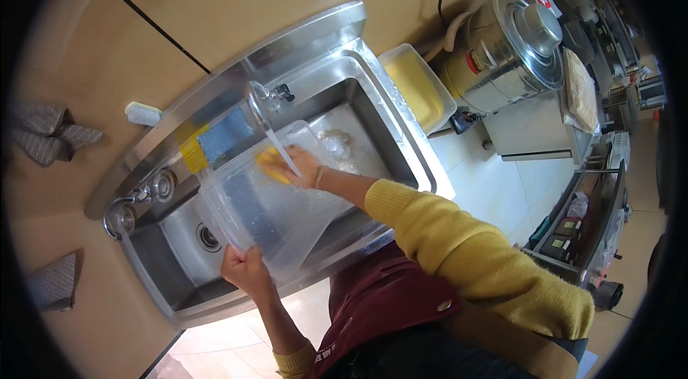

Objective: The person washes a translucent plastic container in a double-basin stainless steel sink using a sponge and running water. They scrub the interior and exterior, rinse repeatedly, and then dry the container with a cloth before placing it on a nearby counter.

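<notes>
A clear plastic container [290, 223] lies tilted over the double stainless steel sink [403, 132]. My left hand [249, 270] grips its rim at the near left. My right hand [301, 165] presses a yellow sponge [273, 165] against the container. Water runs from the curved faucet [257, 105] down onto my right hand. Behind the container, a blue and yellow thing [215, 141] rests on the divider between the basins; its kind is unclear. The left basin shows a drain [207, 237].
Right of the sink stands a plastic tub with yellow contents [414, 86], beside a large lidded metal pot [478, 56]. A second faucet [115, 218] is at the sink's left end. A white brush or sponge [143, 113] sits by the wall. Grey cloths [48, 132] hang at left.
</notes>
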